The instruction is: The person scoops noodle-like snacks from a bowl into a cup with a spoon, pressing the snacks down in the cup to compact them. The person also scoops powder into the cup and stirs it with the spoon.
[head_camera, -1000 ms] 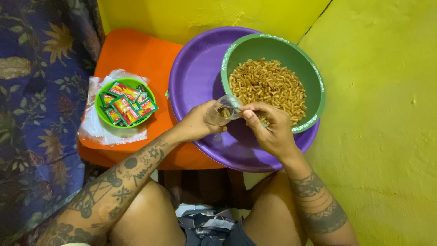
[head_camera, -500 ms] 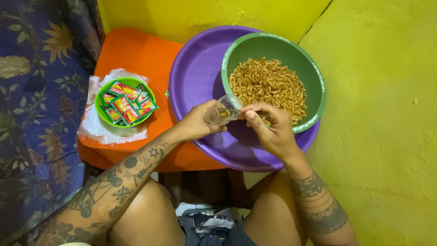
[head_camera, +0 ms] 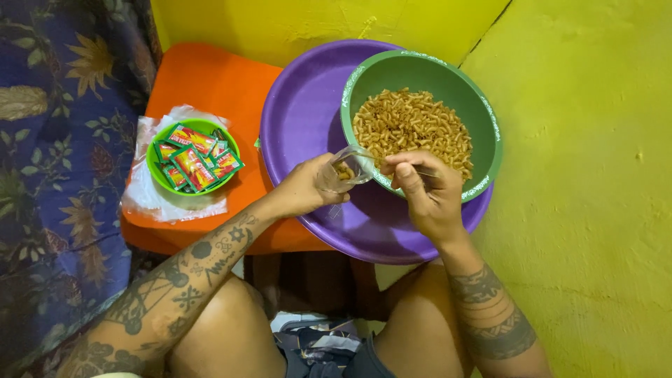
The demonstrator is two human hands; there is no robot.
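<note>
While left hand (head_camera: 302,187) fingers pinch one clear bag (head_camera: 345,170), right hand (head_camera: 424,194) fingers pinch spoon (head_camera: 420,170); two bowls.

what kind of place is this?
Probably a home, with work done at floor level: a person sits against bare yellow walls, an orange plastic stool serves as the table, and flowered fabric hangs alongside.

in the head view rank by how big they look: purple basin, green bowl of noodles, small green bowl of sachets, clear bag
1. round purple plastic basin
2. green plastic bowl of fried noodles
3. small bright green bowl of sachets
4. small clear plastic bag, held open by the left hand, partly hidden, yet clearly smallest
</note>
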